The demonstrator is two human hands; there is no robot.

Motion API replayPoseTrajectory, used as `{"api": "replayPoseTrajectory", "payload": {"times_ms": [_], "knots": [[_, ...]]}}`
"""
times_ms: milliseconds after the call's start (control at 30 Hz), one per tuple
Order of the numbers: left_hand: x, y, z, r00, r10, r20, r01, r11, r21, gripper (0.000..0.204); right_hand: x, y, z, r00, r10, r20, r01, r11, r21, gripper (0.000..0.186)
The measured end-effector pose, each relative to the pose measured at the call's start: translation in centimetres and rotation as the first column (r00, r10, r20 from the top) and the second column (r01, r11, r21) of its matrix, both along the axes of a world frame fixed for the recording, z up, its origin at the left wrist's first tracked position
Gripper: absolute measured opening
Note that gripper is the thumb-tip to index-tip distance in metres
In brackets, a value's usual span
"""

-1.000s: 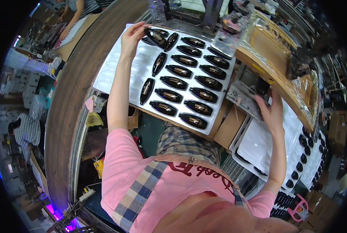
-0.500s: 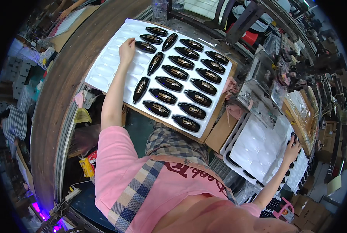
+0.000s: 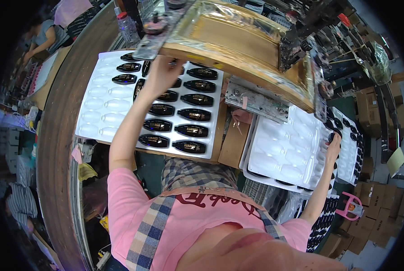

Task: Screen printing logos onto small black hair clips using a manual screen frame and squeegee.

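My left hand (image 3: 162,77) reaches over the white moulded tray (image 3: 91,97), just below the near edge of a wooden-framed printing screen (image 3: 238,38). Its fingers are blurred, so I cannot tell whether they grip the frame. Under that arm, the tray holds rows of glossy black, bottle-shaped pieces (image 3: 194,114) with gold print; several hollows on its left side hold none. Off to the right, my right hand (image 3: 332,148) has its fingers closed round a black piece (image 3: 331,137) at the edge of a stack of white trays (image 3: 281,144).
A metal printing fixture (image 3: 256,101) stands between the two tray areas, beneath the screen. Another tray with black pieces (image 3: 349,149) lies farther right. A long brown table (image 3: 59,135) runs along the left. Cardboard boxes (image 3: 382,207) are stacked at the lower right.
My left hand has moved right, from beside the tray's upper left pieces to the screen's edge. The screen now stands over the tray's far right part. My right hand stays at the tray stack.
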State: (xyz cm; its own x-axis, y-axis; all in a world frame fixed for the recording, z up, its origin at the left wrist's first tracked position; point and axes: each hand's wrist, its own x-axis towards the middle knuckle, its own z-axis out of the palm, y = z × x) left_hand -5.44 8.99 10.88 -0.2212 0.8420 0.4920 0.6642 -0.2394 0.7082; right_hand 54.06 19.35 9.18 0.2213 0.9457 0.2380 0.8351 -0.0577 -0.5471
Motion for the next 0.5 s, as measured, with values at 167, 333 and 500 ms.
{"api": "replayPoseTrajectory", "payload": {"times_ms": [167,333,500], "knots": [[6.6,3.3,0.8,0.993,-0.116,0.004,0.116,0.989,-0.096,0.031,-8.7,-3.4,2.4,0.887,0.321,-0.333,-0.334,0.942,0.019,0.036],[7.0,7.8,-0.1,0.962,-0.215,-0.167,0.262,0.898,0.354,0.029,-18.2,-4.3,4.4,0.737,0.602,-0.308,-0.582,0.796,0.166,0.047],[8.1,9.3,1.5,0.926,-0.301,0.229,0.263,0.947,0.185,0.027,-22.8,-2.7,4.6,0.656,0.699,-0.284,-0.669,0.713,0.210,0.035]]}}
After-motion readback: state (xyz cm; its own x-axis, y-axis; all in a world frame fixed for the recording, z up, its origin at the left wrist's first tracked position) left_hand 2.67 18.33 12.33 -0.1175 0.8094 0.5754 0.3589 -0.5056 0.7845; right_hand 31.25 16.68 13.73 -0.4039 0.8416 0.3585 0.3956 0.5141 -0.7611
